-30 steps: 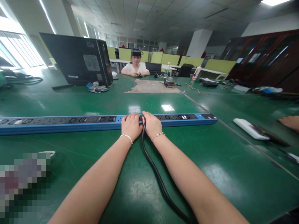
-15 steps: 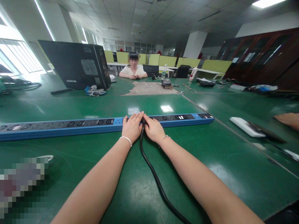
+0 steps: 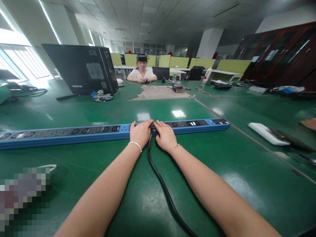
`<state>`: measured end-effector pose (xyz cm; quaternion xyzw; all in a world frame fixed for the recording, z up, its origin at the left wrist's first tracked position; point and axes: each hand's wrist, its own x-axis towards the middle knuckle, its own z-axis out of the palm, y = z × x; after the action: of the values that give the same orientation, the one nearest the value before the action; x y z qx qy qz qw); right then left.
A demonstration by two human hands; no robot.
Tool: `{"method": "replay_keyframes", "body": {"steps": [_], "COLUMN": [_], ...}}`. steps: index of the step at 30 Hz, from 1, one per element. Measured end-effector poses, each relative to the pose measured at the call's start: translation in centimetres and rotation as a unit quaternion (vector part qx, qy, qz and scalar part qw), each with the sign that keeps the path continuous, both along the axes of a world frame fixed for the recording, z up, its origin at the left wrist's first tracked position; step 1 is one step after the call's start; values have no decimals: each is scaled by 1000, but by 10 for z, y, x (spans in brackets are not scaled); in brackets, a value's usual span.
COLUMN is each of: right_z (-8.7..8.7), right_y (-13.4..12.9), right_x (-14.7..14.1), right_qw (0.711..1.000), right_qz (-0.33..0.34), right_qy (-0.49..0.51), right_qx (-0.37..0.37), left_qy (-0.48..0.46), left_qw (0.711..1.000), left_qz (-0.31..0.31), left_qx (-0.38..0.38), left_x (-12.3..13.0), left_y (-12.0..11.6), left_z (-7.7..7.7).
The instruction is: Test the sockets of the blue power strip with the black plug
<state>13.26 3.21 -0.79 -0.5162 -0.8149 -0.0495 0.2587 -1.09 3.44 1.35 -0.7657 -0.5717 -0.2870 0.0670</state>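
Note:
A long blue power strip (image 3: 116, 135) with black socket panels lies across the green table. A black plug (image 3: 151, 126) sits at its top face between my hands, and a thick black cord (image 3: 160, 179) curves from it toward me. My left hand (image 3: 140, 133) lies over the strip, its fingers closed at the plug's left side. My right hand (image 3: 166, 135) bends its fingers over the strip just right of the plug, with a narrow gap showing between. Fingertips on the far side are hidden, as is how deep the plug sits.
A black computer case (image 3: 81, 69) and gloves (image 3: 101, 95) stand beyond the strip. A person (image 3: 142, 73) sits across the table. A white device (image 3: 268, 133) lies right; a pixelated object (image 3: 23, 191) lies near left. Part of another person's hand (image 3: 308, 123) shows at right.
My right hand has shifted slightly right, away from my left hand, so more of the plug shows. My left hand stays nearly in place. The view has turned a little left.

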Motion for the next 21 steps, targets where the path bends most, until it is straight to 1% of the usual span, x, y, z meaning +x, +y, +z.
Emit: {"method": "replay_keyframes", "body": {"steps": [3, 8, 12, 13, 15, 18, 19, 21], "right_z": [0, 0, -1, -1, -2, -3, -4, -4], "right_y": [0, 1, 2, 2, 3, 3, 3, 3], "right_x": [1, -3, -6, -6, -6, -5, -5, -4], "right_qw": [1000, 1000, 999, 999, 999, 999, 999, 999], "right_qz": [-9, -23, -32, -31, -29, -27, -27, -27], "right_qy": [2, 11, 24, 24, 23, 20, 19, 17], "right_qx": [1, 9, 9, 9, 11, 15, 17, 16], "left_qy": [-7, 4, 4, -11, -77, -182, -195, -196], "left_qw": [1000, 1000, 1000, 999, 996, 980, 977, 978], "left_qz": [-7, 3, -21, -28, -28, -6, 0, 18], "left_qx": [-3, -26, -23, -13, 24, 83, 88, 74], "left_x": [1, 1, 0, 0, 2, 3, 0, -14], "left_y": [-1, -1, 4, 6, 7, 8, 7, 8], "left_z": [0, 1, -3, -3, -1, 9, 13, 20]}}
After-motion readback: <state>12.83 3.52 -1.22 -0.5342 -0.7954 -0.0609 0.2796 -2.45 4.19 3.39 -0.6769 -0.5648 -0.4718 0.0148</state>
